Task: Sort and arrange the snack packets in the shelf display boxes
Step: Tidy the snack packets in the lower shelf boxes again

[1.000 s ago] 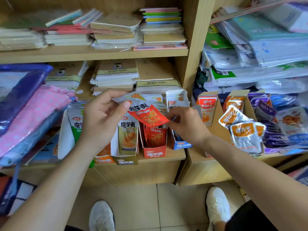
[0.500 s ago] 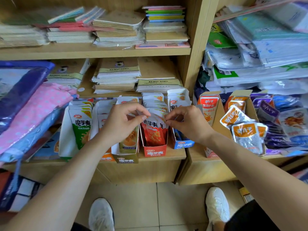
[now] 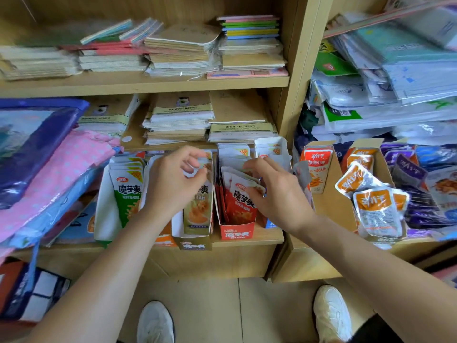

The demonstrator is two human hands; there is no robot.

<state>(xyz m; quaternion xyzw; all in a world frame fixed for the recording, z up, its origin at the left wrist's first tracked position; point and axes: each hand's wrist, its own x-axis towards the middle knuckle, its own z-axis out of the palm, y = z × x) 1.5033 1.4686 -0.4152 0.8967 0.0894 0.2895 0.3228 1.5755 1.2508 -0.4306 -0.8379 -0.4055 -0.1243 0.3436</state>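
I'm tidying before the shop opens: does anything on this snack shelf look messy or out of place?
Yes. The orange-and-silver packets in the open cardboard box on the right lie tumbled and tilted, spilling toward its front, while the red packets stand upright in a row in their red box.

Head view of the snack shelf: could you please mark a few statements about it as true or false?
1. Red packets stand upright in the red display box. True.
2. The right hand hangs clear of every packet. False: it touches the red packets in the red display box.
3. A green packet stands to the left of the left hand. True.
4. Snack packets fill the highest shelf. False: the top shelf holds stacks of notebooks.
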